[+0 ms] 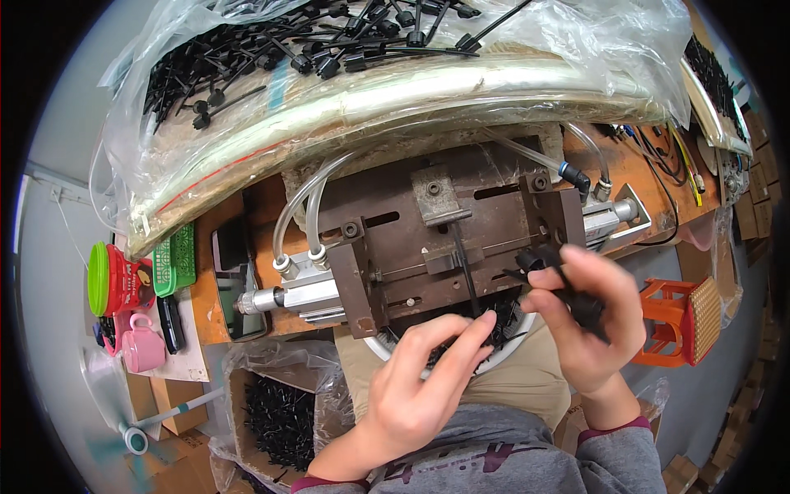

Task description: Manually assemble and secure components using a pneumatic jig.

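My left hand (pixel 420 375) is closed in a pinch at the near end of a thin black plastic rod (pixel 465 267). That rod lies lengthwise in the middle of a brown metal fixture (pixel 403 198), its far end under a small steel block (pixel 434 193). To the right, my right hand (pixel 597 329) is raised beside the fixture, fingers curled round black plastic stems with round ribbed heads (pixel 539 259). One head pokes out past the fingertips; how many are in the palm is hidden. Beneath my left fingers sits a white-rimmed basin (pixel 527 329) of black pieces on my lap.
Air cylinders (pixel 317 288) with clear hoses flank the fixture. Behind it, a plastic-lined tray (pixel 354 107) holds a heap of black stems. At left are a phone (pixel 239 284), green basket (pixel 174 259) and pink mug (pixel 144 344). A box of black pieces (pixel 280 424) stands below; an orange stool (pixel 671 321) is right.
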The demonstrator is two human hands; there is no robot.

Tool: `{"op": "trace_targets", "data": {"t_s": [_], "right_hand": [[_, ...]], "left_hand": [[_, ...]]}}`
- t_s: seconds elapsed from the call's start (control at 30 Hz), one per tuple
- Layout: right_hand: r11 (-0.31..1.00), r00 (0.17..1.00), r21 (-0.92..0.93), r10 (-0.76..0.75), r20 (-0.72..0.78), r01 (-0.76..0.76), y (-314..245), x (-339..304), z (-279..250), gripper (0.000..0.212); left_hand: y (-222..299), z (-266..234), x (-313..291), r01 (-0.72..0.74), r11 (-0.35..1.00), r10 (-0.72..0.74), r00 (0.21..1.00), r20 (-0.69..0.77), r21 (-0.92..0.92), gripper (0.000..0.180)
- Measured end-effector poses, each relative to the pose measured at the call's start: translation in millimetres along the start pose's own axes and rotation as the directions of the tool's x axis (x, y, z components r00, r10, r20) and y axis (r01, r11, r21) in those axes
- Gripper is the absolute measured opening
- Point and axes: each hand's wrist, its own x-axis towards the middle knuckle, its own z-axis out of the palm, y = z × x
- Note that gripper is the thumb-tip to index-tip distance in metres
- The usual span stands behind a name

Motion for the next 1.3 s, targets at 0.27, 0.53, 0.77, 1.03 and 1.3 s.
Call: {"op": "trace_targets", "data": {"t_s": [0.27,0.53,0.77,1.03,1.3], "right_hand": [[0.725,0.837,0.466,0.543,0.067,-0.507,-16.4,15.6,-10.4,0.058],[0.494,0.736,0.619,0.643,0.213,-0.611,-14.6,17.2,-13.7,0.051],[0.189,0.646,0.696,0.590,0.484,-0.693,-11.6,14.6,-11.3,0.050],[-0.031,0.619,0.718,0.482,0.620,-0.696,-10.5,19.0,-7.1,0.054],[0.543,0.817,0.733,0.576,0.031,-0.410,-9.6,15.0,-4.7,0.046]], "left_hand": [[-14.8,8.2,9.5,-0.170,0.901,0.134,0.984,0.118,0.399,0.031],[-9.5,-2.1,14.6,-0.054,0.936,-0.013,0.982,0.186,0.348,0.033],[-6.0,-9.8,13.4,0.006,0.929,0.018,0.998,0.062,-0.371,0.039],[-2.2,-20.4,10.6,0.092,0.823,-0.002,0.987,0.159,-0.561,0.033],[-9.8,-22.5,-2.9,-0.098,0.958,0.120,0.991,0.065,-0.270,0.034]]}}
